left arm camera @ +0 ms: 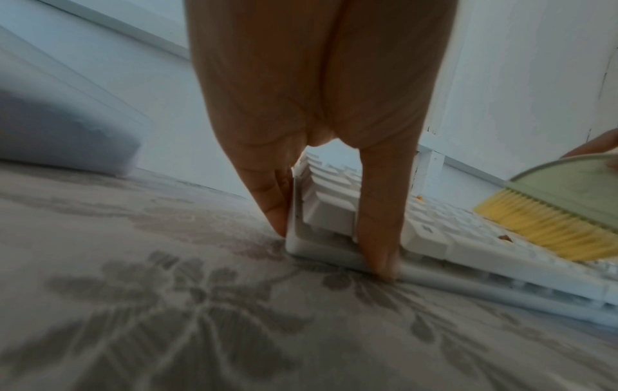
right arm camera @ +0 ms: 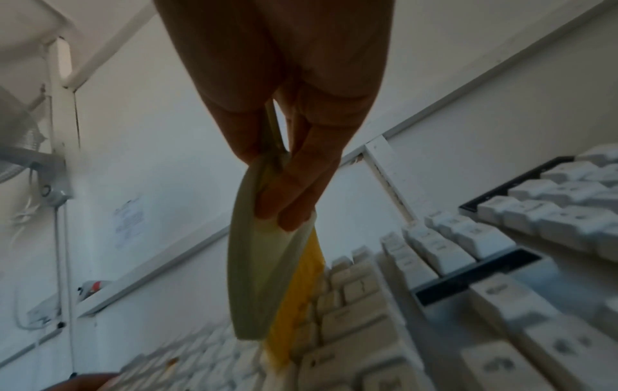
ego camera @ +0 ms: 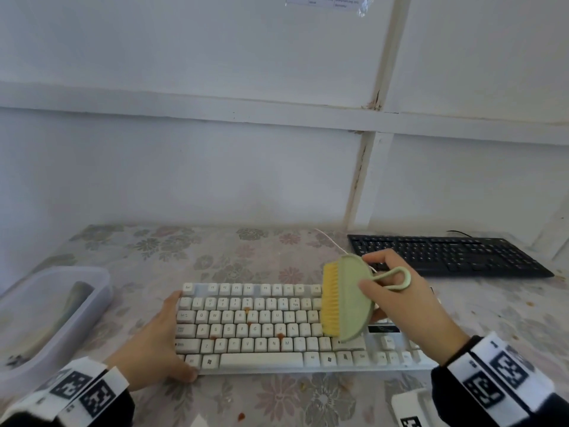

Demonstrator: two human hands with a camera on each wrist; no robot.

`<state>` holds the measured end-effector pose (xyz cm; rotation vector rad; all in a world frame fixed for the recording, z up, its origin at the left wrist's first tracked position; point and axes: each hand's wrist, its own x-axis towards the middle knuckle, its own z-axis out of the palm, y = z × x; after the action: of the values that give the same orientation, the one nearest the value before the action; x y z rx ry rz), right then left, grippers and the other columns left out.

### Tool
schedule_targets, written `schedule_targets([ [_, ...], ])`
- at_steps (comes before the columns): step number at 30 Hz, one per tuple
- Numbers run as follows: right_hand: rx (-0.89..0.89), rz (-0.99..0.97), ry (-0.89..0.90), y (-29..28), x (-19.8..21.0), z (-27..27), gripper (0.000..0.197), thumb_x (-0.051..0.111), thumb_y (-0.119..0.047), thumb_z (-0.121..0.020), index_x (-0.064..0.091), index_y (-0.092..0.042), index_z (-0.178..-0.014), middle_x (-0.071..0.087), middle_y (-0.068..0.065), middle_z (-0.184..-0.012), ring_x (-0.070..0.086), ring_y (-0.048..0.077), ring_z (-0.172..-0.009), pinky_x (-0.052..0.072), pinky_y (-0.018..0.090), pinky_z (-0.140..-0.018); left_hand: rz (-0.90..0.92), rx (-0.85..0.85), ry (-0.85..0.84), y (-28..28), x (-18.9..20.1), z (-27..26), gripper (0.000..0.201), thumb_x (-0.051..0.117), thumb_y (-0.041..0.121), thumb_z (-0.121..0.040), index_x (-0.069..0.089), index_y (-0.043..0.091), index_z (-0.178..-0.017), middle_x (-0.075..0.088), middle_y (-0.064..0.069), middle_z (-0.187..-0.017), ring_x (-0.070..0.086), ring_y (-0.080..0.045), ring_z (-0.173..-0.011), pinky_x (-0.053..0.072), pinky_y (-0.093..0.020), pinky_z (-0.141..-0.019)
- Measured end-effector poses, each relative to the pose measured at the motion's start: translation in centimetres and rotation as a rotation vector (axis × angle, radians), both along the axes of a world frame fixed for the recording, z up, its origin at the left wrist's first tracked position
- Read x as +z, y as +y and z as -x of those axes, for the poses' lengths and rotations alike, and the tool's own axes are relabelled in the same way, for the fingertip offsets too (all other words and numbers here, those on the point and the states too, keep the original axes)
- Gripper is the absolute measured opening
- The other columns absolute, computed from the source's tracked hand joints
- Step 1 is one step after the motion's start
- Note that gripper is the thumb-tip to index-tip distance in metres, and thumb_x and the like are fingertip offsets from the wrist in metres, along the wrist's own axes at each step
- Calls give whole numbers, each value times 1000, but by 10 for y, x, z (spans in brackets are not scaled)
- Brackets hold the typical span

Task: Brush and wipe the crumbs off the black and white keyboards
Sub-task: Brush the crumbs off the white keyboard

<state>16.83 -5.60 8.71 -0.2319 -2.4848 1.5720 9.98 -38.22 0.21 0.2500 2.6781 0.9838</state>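
Observation:
The white keyboard (ego camera: pixel 261 331) lies in front of me on the flowered tablecloth, with brown crumbs (ego camera: pixel 280 335) on its letter keys. My left hand (ego camera: pixel 172 334) braces its left end, straight fingers (left arm camera: pixel 274 206) against the side and the thumb on the front edge. My right hand (ego camera: pixel 369 285) grips a green brush (ego camera: pixel 348 300) by its body and loop handle. The yellow bristles (ego camera: pixel 329 303) touch the keys at the right end of the letter block. The black keyboard (ego camera: pixel 446 255) lies at the back right, untouched.
A clear plastic tub (ego camera: pixel 46 318) stands at the left, close to my left wrist. A white block with a marker (ego camera: pixel 409 411) sits at the bottom right. Loose crumbs (ego camera: pixel 241 415) lie on the cloth before the keyboard. A white wall runs along the table's back.

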Motion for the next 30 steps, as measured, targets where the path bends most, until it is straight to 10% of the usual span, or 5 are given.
schedule_targets([
  [24,150,24,-151,-16,-6,-12,19,55,2,-87,56,-12,-100,72,7,-76,70,16,-63,54,28,-48,-19,-12,-2,0,3,-1,125,84,21,-47,2,33,-140,46,14,-119,50,-7,-108,43,-23,-96],
  [30,72,50,-41,-10,6,-5,20,58,-2,-87,60,-16,-101,71,2,-75,68,12,-62,53,27,-51,-8,-9,-6,3,8,-5,122,84,18,-51,2,31,-140,45,17,-113,50,-4,-103,42,-15,-83],
])
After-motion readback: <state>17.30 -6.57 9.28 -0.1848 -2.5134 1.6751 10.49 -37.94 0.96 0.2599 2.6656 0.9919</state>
